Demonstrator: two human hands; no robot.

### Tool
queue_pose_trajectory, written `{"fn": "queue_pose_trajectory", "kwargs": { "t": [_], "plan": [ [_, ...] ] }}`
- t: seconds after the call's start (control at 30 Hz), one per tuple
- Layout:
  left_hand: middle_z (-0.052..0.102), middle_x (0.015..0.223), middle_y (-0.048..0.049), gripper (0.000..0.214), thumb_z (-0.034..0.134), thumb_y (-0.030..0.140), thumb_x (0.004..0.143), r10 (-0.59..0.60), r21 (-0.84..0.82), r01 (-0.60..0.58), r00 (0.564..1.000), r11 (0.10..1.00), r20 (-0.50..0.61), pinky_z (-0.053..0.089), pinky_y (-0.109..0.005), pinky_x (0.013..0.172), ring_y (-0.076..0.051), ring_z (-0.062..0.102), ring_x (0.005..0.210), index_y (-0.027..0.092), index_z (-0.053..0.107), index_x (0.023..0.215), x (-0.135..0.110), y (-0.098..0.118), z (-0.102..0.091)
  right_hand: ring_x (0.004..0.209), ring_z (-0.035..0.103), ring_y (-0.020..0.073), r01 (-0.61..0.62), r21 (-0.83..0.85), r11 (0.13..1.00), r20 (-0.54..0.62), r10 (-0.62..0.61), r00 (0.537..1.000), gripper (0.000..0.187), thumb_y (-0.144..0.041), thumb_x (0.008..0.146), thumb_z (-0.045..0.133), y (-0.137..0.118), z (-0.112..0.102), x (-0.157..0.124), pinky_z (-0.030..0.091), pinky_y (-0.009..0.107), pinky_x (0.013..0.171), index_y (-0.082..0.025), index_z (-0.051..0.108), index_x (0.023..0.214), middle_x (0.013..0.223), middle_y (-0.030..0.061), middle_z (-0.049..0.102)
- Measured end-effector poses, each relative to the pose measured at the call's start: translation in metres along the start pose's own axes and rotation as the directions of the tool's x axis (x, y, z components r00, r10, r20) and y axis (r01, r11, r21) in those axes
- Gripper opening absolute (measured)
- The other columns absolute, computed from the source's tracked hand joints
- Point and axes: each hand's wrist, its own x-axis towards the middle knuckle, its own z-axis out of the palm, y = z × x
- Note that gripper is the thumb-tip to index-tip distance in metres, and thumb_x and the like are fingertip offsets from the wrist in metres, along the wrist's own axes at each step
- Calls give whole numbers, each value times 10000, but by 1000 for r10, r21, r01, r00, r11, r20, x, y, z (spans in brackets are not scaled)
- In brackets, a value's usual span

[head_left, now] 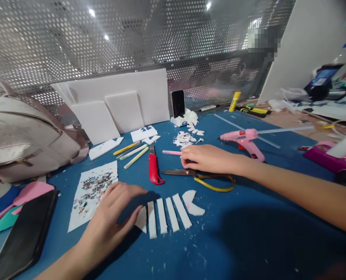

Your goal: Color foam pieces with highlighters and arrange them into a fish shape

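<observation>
My left hand [114, 212] hovers low over the table with thumb and fingers apart. Its fingertips are beside a pointed white foam piece [142, 219]. To the right of that piece lie several narrow white foam strips [162, 216] in a row, ending in a notched, tail-like foam piece [193, 203]. My right hand [203, 157] is closed around a pink pen [171, 152], whose other end is hidden in the fingers. Just below that hand rest open scissors [216, 188] with yellow handles. A red-handled knife [153, 167] lies between the hands.
Several pens [132, 152] lie left of the knife. Colourful bits cover a white sheet [75, 221]. White scraps [184, 139] sit behind my right hand, near a propped phone [178, 104]. A pink glue gun [249, 140] stands right; a backpack [24, 136] and dark phone [21, 233] are left.
</observation>
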Motion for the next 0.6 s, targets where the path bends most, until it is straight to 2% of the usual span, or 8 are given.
{"fn": "queue_pose_trajectory", "kwargs": {
  "t": [0.07,0.17,0.27,0.37,0.47,0.6],
  "plan": [
    [704,1162,-45,247,469,163,1035,66,28,-67,997,997,33,458,-386,952,-189,652,1010,247,579,1240,18,-1,-1,941,657,203,-13,-6,1000,20,13,1000,157,-294,1017,603,0,-1,-1,549,373,810,-161,686,1025,1063,56,679],
    [703,1121,-52,186,525,212,1034,161,72,-170,980,983,116,507,-407,894,-217,651,1010,204,621,1193,53,-6,2,1007,674,219,-34,-8,999,51,35,998,271,-346,1012,633,-2,-1,-1,585,425,871,-156,644,1205,1188,83,668],
    [679,1117,-53,194,632,304,1006,202,108,-228,957,968,207,558,-427,915,-206,671,1008,167,648,1142,91,-13,15,1033,674,228,-51,1,999,90,50,995,300,-346,1015,629,-2,1,1,591,430,877,-168,628,1255,1243,96,653],
    [668,1169,-68,246,645,346,1001,215,153,-261,941,953,263,575,-428,909,-210,674,1024,167,643,1170,121,-21,31,1050,669,233,-57,2,998,113,56,992,307,-347,1015,629,-1,2,2,588,438,889,-172,624,1267,1263,99,645],
    [662,1192,-74,265,645,357,1001,236,174,-302,918,937,320,581,-425,902,-211,674,1026,171,638,1189,137,-25,45,1068,665,239,-58,-7,998,114,58,992,314,-347,1014,630,0,3,2,583,447,902,-174,621,1275,1279,102,639],
    [660,1196,-75,282,648,360,999,262,175,-347,887,921,380,584,-425,895,-211,676,1020,168,631,1205,143,-27,54,1076,662,242,-70,-12,997,100,71,992,319,-347,1012,632,0,4,3,581,451,907,-174,619,1280,1286,103,636]
  ]
}}
